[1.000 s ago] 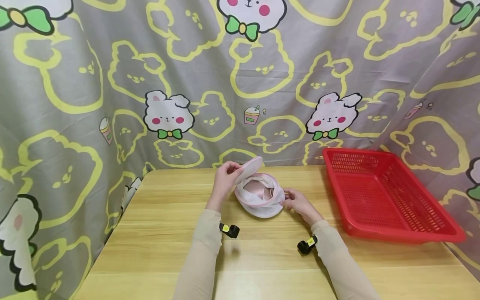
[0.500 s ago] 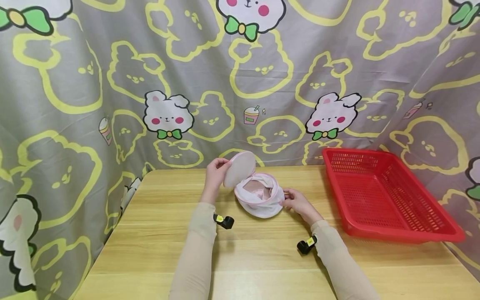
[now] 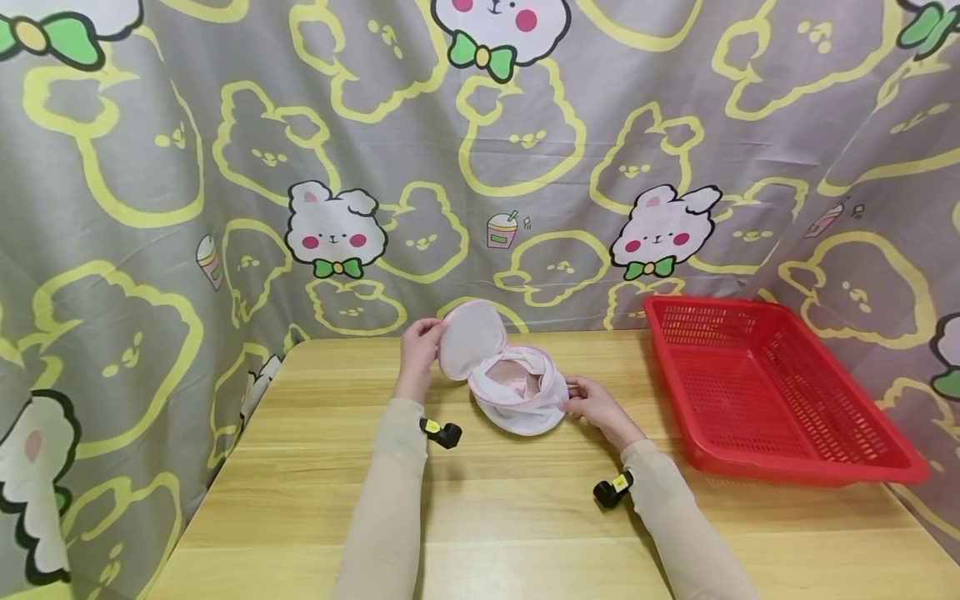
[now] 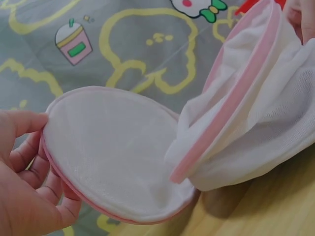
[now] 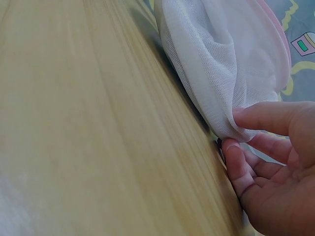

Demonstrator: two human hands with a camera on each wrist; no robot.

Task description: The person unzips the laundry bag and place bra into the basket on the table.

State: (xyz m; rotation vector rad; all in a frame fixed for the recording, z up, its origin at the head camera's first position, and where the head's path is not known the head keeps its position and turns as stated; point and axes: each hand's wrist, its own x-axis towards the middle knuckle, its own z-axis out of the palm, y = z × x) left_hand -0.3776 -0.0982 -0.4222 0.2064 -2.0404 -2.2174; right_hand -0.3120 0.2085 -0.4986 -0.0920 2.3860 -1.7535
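Note:
A white mesh laundry bag (image 3: 517, 418) with pink zipper edging sits on the wooden table, its round lid (image 3: 471, 340) swung open to the left. My left hand (image 3: 417, 352) pinches the lid's outer rim between thumb and fingers; the left wrist view shows the flat white inner face of the lid (image 4: 115, 152). On the other side, my right hand (image 3: 597, 407) pinches a fold of the bag's mesh wall (image 5: 206, 73), seen closely in the right wrist view. Through the bag's mouth a pinkish patch shows; what it is I cannot tell.
A red perforated plastic basket (image 3: 757, 392) stands at the right of the table (image 3: 315, 467). Behind and at both sides hangs a grey curtain (image 3: 420, 150) with cartoon prints. Each sleeve carries a small black wrist camera.
My left hand has moved left, folding the lid from above the bag's mouth out to the left. The right hand and the bag's body have stayed in place.

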